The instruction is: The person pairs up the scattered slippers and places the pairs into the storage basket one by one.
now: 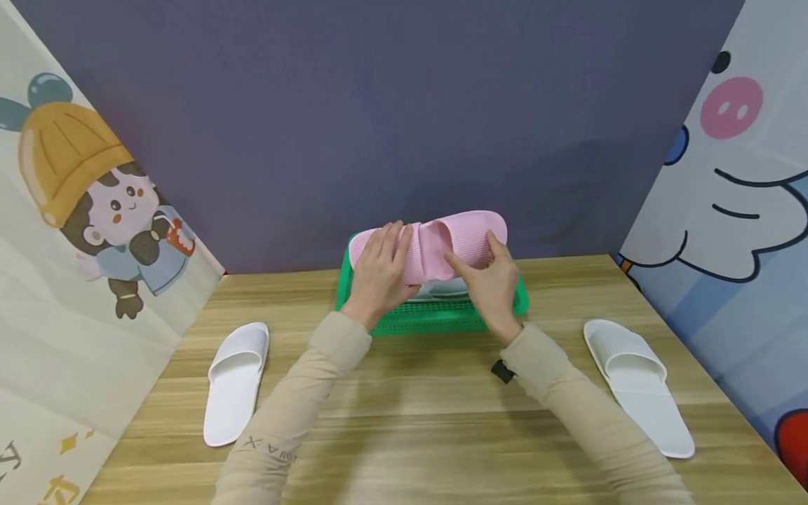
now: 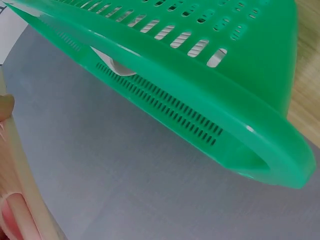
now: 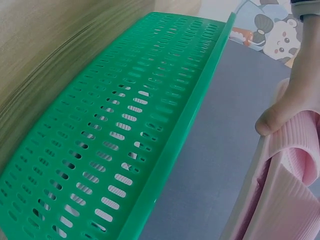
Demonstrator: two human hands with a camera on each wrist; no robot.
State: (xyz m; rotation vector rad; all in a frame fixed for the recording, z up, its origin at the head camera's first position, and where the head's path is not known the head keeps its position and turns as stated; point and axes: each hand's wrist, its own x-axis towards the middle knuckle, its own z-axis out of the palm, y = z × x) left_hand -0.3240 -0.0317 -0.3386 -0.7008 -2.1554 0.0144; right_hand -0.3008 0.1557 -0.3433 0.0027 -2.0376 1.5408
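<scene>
Both my hands hold a pair of pink slippers (image 1: 435,249) above a green basket (image 1: 435,322). My left hand (image 1: 379,270) grips the left part, its fingers laid across the top and its thumb at the near edge. On the right part, my right hand (image 1: 492,284) grips with its thumb at the near side and its fingers on the ribbed surface. The right wrist view shows two pink layers (image 3: 285,200) lying against each other with a narrow gap. White slippers (image 1: 451,287) lie inside the basket, partly hidden beneath the pink pair.
A single white slipper (image 1: 235,386) lies on the wooden table (image 1: 416,435) at the left, and another white slipper (image 1: 639,386) at the right. Behind the basket rises a dark grey backdrop (image 1: 391,119). Printed cartoon cloths (image 1: 113,203) hang on both sides.
</scene>
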